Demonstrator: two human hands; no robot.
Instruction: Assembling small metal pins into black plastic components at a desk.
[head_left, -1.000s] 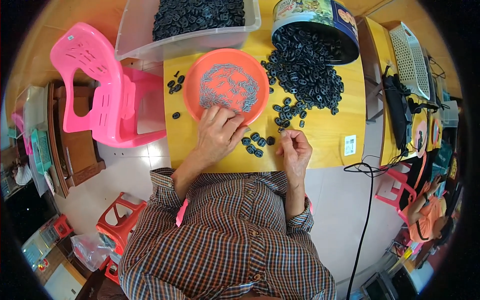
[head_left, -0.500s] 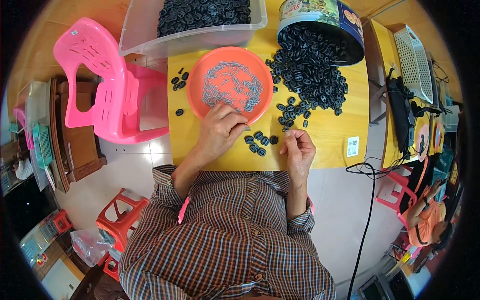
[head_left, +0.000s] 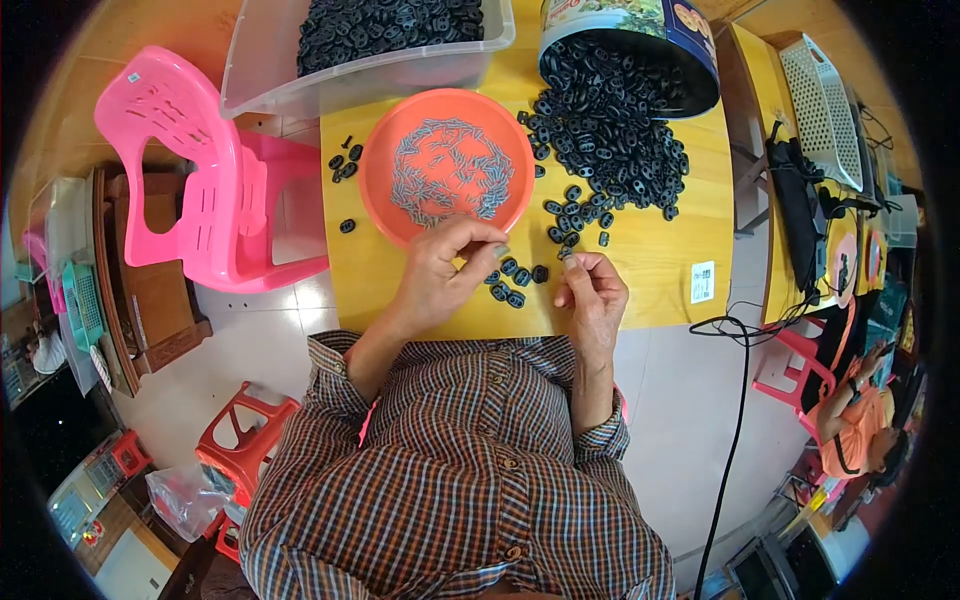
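My left hand hovers over the near rim of a round orange plate. Its thumb and forefinger come together in a pinch, but whatever they hold is too small to make out. Small grey screws lie in a ring on the plate. To the right, my right hand pinches a small black oval plastic piece between thumb and fingers, just above the yellow table. Several similar black pieces with two holes lie between my hands.
Behind the plate stands a clear plastic bin of black pieces. A tipped round tin spills a heap of black pieces across the table. A pink chair is at left; a black cable hangs at right.
My left hand has lifted from over the screws, its pinched fingertips now just right of the plate's near rim. The right hand keeps its pinch. The whole view has shifted slightly.
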